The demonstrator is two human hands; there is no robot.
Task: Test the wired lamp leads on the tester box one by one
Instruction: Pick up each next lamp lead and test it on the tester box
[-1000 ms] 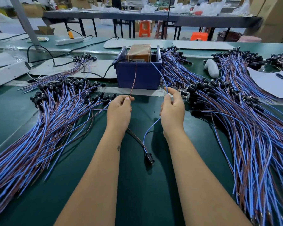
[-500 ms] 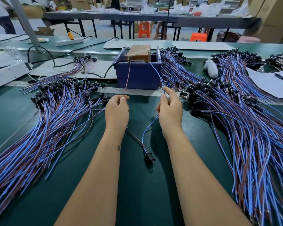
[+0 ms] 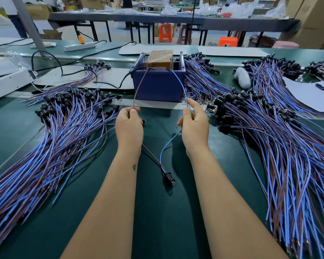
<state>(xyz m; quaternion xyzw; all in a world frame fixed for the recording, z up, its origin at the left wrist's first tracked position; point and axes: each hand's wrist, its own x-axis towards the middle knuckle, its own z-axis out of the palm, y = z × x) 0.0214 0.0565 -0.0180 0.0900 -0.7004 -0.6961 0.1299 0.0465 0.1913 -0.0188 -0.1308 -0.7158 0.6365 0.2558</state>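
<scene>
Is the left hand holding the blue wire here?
No, the left hand pinches the thin brown wire, while the right hand pinches the thin blue wire.

Lighting: we record bright, even overhead light, cool in tone. Shadows: soft, short ones lie on the green table [image 3: 17, 128] under both forearms and beneath the black lamp socket [image 3: 169, 178]. Glare: a mild sheen on the brown taped box [image 3: 160, 56]; white plastic bags [image 3: 239, 8] at the back near overexposure. Distortion: wide-angle bending at the edges, where table lines curve. Sharpness: centre crisp; far background and lower corners soft and smeared.
</scene>
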